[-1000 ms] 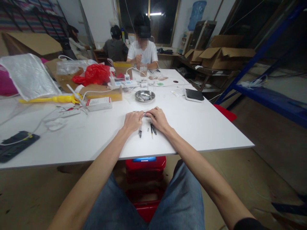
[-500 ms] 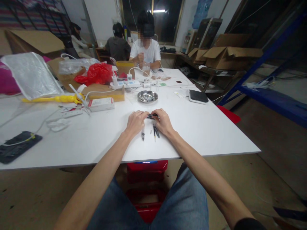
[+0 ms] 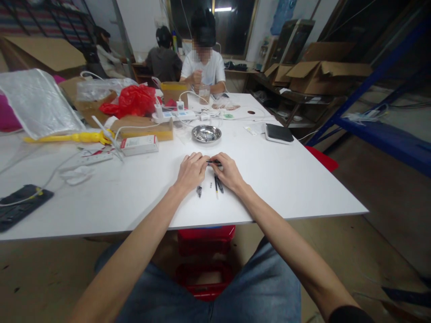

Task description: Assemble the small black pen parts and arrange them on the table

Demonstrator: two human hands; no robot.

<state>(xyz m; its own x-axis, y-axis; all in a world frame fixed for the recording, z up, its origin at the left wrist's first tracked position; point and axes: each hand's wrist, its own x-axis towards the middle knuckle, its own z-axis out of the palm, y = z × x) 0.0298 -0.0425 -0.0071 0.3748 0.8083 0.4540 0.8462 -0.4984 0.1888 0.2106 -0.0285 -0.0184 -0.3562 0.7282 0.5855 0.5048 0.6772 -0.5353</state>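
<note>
My left hand [image 3: 192, 171] and my right hand [image 3: 229, 171] meet over the white table [image 3: 283, 179], fingers closed on a dark, slim black pen [image 3: 214, 162] held level between them. Most of the pen is hidden by the fingers, so its exact parts cannot be made out. Close below the hands lie loose pen parts: a thin refill [image 3: 216, 187] with a pale end, a black pen piece [image 3: 220, 185] beside it, a tiny spring-like piece [image 3: 211, 185], and a short dark-and-clear piece [image 3: 200, 191] near my left wrist.
Beyond my hands stands a shiny metal bowl [image 3: 206, 134] with something small inside. To the left are a white box [image 3: 139, 145], a power strip [image 3: 173, 115], cables and a red bag [image 3: 134, 101]. A black-topped device [image 3: 279, 133] sits right. A person [image 3: 203, 67] sits opposite.
Both hands stay together at the same spot, still gripping the pen, with slight finger shifts. The view has tilted and moved a little; the loose parts lie as before.
</note>
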